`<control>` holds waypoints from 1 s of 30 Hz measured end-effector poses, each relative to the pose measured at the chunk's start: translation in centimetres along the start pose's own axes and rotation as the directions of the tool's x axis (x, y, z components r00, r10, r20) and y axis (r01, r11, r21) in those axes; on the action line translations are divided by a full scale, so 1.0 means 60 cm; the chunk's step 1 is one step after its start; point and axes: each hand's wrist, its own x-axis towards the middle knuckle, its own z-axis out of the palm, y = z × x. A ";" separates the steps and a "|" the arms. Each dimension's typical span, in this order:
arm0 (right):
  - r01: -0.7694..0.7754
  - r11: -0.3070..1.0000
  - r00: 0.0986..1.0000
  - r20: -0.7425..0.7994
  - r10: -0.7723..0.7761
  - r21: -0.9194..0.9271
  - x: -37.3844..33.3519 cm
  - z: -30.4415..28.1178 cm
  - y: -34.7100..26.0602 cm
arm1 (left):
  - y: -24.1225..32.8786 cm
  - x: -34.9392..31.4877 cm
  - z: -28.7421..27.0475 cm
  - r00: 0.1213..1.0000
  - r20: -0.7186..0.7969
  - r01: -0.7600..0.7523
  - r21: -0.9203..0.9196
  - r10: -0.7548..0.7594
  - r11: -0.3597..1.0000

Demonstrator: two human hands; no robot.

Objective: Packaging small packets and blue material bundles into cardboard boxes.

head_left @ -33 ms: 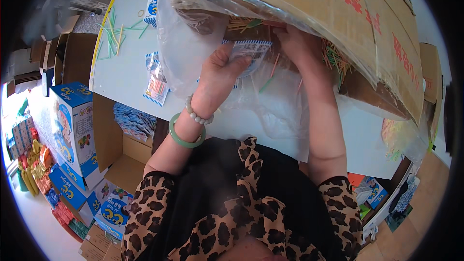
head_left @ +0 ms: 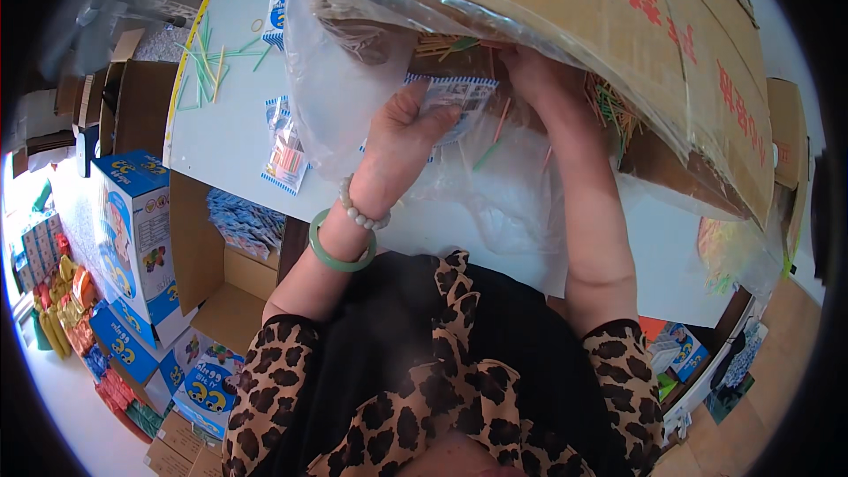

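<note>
My left hand (head_left: pixel 408 128) pinches a small clear plastic packet (head_left: pixel 464 95) with blue-and-white striped edges, just outside a cardboard box (head_left: pixel 565 0) lying on its side. My right hand (head_left: pixel 534 79) reaches into the box mouth, its fingertips hidden in shadow and behind the box edge. What they hold, if anything, I cannot make out. Thin coloured straw-like sticks (head_left: pixel 437 46) lie inside the box, with more sticks (head_left: pixel 609 115) right of my right wrist. A clear plastic liner (head_left: pixel 340 124) spills from the box onto the white table (head_left: pixel 238 146).
Left on the table are loose green and yellow sticks (head_left: pixel 212 62), a filled packet (head_left: pixel 284 155) and another packet (head_left: pixel 278 13). Below the left table edge, an open carton (head_left: pixel 234 291) contains many packets (head_left: pixel 247 221). Blue-and-white boxes (head_left: pixel 132 203) stand beside it.
My right hand has shifted slightly left and farther into the box. My left hand keeps its hold on the packet, almost still.
</note>
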 end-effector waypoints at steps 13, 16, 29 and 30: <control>-0.268 0.963 0.963 -0.030 0.267 -0.030 0.045 0.006 0.019 | 0.006 -0.011 -0.015 0.979 0.191 -0.171 0.579 0.072 0.797; -0.277 0.957 0.960 0.010 0.279 -0.082 0.043 0.004 0.032 | -0.020 -0.008 0.014 0.706 0.557 -0.707 0.592 0.438 0.386; -0.346 0.894 0.902 0.160 0.400 -0.286 -0.051 -0.045 0.005 | -0.043 -0.044 -0.008 0.751 0.641 -0.642 0.654 0.157 0.401; -0.346 0.890 0.897 0.174 0.407 -0.296 -0.055 -0.042 0.003 | -0.039 -0.046 -0.012 0.767 0.630 -0.619 0.673 0.124 0.405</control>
